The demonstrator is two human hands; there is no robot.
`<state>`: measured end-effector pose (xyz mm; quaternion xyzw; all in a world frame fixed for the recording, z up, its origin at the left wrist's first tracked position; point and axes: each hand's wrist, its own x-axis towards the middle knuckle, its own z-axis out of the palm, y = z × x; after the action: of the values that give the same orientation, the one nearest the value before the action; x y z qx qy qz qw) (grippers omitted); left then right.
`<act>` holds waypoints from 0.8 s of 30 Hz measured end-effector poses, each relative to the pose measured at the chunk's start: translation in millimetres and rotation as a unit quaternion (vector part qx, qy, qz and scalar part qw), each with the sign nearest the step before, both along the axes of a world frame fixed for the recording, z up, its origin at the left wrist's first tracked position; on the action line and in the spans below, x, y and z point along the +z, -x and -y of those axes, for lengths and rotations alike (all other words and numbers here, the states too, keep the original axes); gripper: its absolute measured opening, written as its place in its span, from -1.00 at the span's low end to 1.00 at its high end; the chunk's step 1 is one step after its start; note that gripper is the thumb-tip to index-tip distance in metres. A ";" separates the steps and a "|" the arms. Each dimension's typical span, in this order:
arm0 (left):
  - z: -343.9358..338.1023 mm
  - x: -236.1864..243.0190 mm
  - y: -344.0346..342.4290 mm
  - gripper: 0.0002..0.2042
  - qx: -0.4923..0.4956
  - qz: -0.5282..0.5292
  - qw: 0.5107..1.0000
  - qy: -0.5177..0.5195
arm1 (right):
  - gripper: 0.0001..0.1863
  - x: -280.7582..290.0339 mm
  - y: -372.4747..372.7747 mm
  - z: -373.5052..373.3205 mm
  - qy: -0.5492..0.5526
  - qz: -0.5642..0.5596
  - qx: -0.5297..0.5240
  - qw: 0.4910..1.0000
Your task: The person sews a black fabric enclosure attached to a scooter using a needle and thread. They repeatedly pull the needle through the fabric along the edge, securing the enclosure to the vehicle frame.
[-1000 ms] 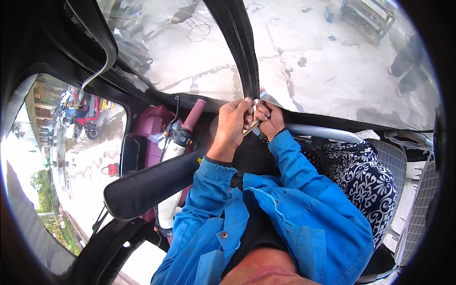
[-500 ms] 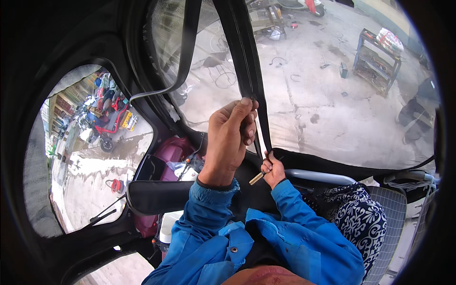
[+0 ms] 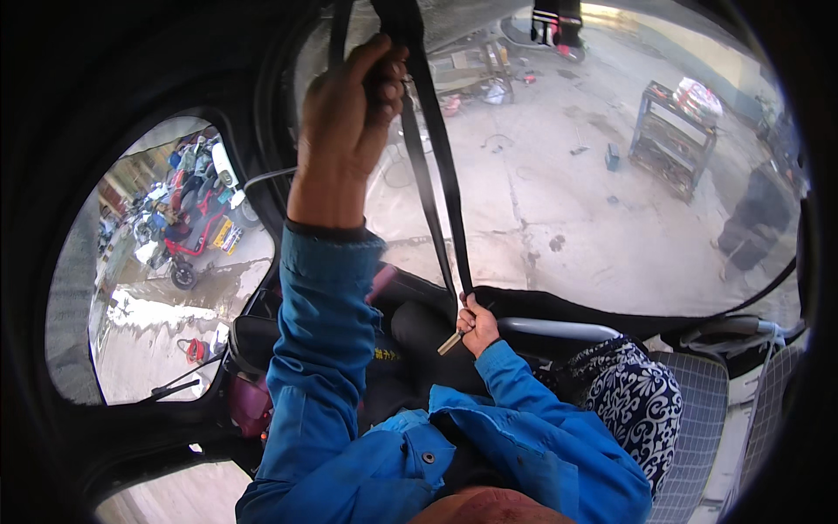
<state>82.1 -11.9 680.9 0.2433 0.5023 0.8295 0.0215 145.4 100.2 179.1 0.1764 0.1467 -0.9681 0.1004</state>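
My left hand (image 3: pixel 358 113) is raised to the upper middle, thumb and fingers pinched at a black zipper strip (image 3: pixel 407 31); any pull tab is hidden in the fingers. Below it the strip runs down as two separate black bands (image 3: pixel 443 166) with a narrow gap between. My right hand (image 3: pixel 477 327) is closed around the lower end of the bands, beside a grey tube. A short, flat brass-coloured piece (image 3: pixel 450 343) sticks out from under its fingers; its kind is unclear.
Clear plastic sheeting (image 3: pixel 541 227) with black edging surrounds me. A grey tube (image 3: pixel 559 329) and a checked seat (image 3: pixel 690 419) with patterned cloth (image 3: pixel 633 397) lie right. Black buckles (image 3: pixel 557 22) hang above. Outside stand a tool rack (image 3: pixel 672 135) and red motorbikes (image 3: pixel 196 227).
My left hand has moved up and to the left along the strip, and the gap between the bands has lengthened. My right hand stays at the lower end, slightly lower in view.
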 end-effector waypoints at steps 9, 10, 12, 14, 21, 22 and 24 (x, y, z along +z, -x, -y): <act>-19.9 -188.3 -22.4 -0.62 0.141 -0.168 0.944 0.245 | -0.59 81.3 -34.9 -56.1 -0.321 0.002 -0.269 0.908; -19.1 -216.4 -28.5 -0.60 0.102 -0.135 0.947 0.272 | -0.50 99.1 -39.4 -70.6 -0.314 -0.016 -0.299 0.901; -17.9 -266.7 -42.0 -0.48 0.021 -0.074 0.945 0.318 | -0.50 135.4 -50.1 -99.8 -0.338 -0.044 -0.330 0.880; -34.0 -312.0 -48.0 -0.24 -0.063 -0.071 0.918 0.385 | -0.58 170.1 -56.6 -121.9 -0.287 -0.104 -0.381 0.873; -119.2 -396.2 -59.2 -0.28 -0.190 -0.207 0.859 0.427 | -0.76 234.4 -87.9 -131.3 -0.210 -0.146 -0.354 0.900; -131.1 -399.5 -57.9 -0.41 -0.188 -0.223 0.862 0.414 | -0.78 237.7 -91.2 -131.1 -0.221 -0.145 -0.340 0.902; -145.5 -399.9 -51.6 -0.55 -0.195 -0.271 0.858 0.390 | -0.85 240.8 -94.7 -131.4 -0.244 -0.119 -0.329 0.904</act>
<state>133.6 133.6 281.0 0.5233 0.7128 0.4458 0.1392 240.0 231.5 419.9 0.1167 0.3231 -0.8938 -0.2884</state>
